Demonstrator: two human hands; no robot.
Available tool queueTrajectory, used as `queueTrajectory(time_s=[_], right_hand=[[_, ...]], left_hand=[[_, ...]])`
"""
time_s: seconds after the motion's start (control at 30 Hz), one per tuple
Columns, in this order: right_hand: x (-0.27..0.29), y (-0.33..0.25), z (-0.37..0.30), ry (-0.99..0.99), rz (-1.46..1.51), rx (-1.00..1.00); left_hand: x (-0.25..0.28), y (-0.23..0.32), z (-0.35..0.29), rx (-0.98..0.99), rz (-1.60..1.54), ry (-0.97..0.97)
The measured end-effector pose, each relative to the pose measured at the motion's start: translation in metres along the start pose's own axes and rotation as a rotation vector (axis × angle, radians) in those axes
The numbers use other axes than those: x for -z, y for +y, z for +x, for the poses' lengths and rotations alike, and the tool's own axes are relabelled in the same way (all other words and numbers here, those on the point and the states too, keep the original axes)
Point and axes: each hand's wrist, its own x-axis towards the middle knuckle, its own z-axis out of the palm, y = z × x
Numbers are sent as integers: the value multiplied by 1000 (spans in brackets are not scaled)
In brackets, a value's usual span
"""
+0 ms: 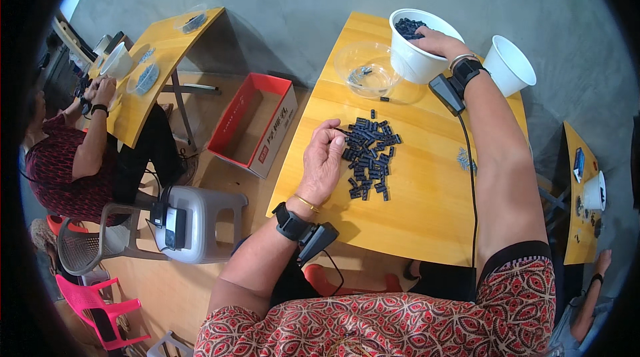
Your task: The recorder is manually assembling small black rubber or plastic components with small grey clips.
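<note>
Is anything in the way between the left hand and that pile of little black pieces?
Nothing visible: the left hand is right beside the pile of black pieces, at its left edge. The clear bowl stands beyond, not between.

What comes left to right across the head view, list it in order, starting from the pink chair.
Pink chair, red-and-white box, the person's left hand, pile of black parts, the person's right hand, white tub on the right, far-right table.
</note>
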Motion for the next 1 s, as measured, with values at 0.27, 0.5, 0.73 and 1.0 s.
queueTrajectory(time_s=[0.27,0.5,0.73,1.0], right_hand=[[-6,18,19,20,155,72],[-2,-2,6,370,23,119],[4,19,20,400,356,-3],[-1,22,23,416,513,61]], left_hand=[[-1,-1,0,6,-62,-7],[2,-5,-1,11,-45,11],[-2,-7,0,19,-105,9],[0,-10,1,11,-86,13]])
